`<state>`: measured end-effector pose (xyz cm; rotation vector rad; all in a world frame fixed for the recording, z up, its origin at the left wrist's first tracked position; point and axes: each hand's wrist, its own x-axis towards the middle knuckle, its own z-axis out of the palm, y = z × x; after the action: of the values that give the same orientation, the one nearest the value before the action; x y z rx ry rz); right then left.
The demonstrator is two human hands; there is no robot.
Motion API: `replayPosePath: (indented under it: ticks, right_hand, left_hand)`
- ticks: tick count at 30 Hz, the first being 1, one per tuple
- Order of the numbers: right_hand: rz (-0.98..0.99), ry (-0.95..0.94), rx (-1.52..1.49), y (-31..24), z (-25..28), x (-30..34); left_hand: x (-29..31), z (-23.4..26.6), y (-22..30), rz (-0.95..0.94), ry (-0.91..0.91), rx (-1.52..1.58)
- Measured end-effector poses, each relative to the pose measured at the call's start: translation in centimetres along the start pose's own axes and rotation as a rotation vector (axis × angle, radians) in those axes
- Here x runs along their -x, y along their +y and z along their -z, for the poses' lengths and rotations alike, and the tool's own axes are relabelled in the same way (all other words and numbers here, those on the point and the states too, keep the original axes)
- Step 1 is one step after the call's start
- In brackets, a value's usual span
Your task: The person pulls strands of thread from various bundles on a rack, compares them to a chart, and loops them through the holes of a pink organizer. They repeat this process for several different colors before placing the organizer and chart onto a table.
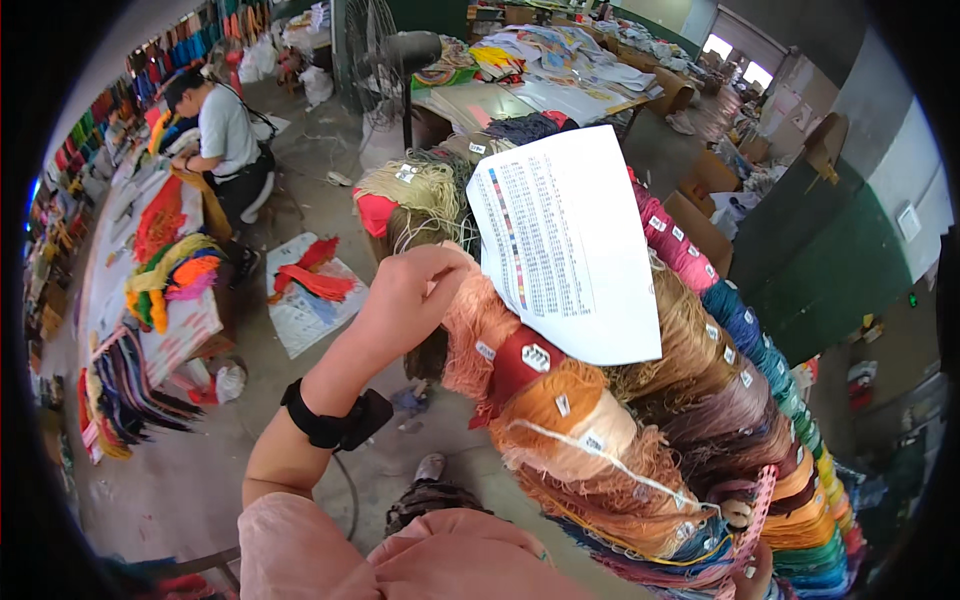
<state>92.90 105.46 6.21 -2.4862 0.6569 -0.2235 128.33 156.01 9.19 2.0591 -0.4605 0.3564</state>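
Observation:
My left hand [415,295], with a black band at the wrist, is closed in a pinch at the top of a peach thread skein [472,325]. Its fingertips are partly hidden beside the left edge of a printed paper sheet [575,250], which lies over the rows of skeins. My right hand [750,575] shows only in part at the lower right, fingers curled round a pink strip with holes [762,505]. Between the hands hang a dark red skein [520,365] and an orange skein [545,405], both with small white tags. A white cord [630,475] crosses the skeins.
More tagged skeins run along the right, among them a teal skein [735,310]. A standing fan [405,55] is ahead, before a paper-covered table [560,95]. At the left a person [225,140] works at a long table [205,325] with coloured thread. Red thread [320,280] lies on a floor sheet.

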Motion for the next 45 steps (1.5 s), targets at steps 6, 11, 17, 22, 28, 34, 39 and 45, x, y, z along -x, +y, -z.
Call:
replayPosePath:
  ticks: [6,11,17,22,28,34,39,45]
  right_hand:
    - [-0.254,0.149,0.053,0.3,1.6,2.9]
    - [-0.473,0.153,-0.299,-11.9,-0.9,0.5]
    - [-0.449,0.417,-0.643,-18.3,-0.2,1.1]
    - [-0.286,0.195,-0.870,-19.8,-2.5,-3.0]
    - [-0.279,0.004,-0.951,-17.2,-10.3,-8.7]
    - [-0.255,0.037,-0.991,-18.0,-11.9,-9.4]
    - [-0.244,0.024,-1.014,-17.8,-11.8,-9.1]
    - [-0.241,-0.007,-0.915,-18.4,-11.1,-8.5]
  left_hand:
    - [-3.0,-3.8,-4.8,-0.428,0.091,-0.159]
    - [-1.8,-1.9,-7.0,-0.395,0.149,-0.202]
    - [-2.1,-2.5,-7.5,-0.419,0.168,-0.100]
    - [-2.1,-2.8,-7.8,-0.442,0.227,-0.073]
    - [-2.0,-3.1,-7.9,-0.447,0.247,-0.046]
    - [-2.0,-3.2,-8.0,-0.452,0.282,-0.047]
    - [-1.9,-3.3,-8.0,-0.462,0.288,-0.029]
    - [-1.5,-3.1,-8.0,-0.448,0.289,-0.006]
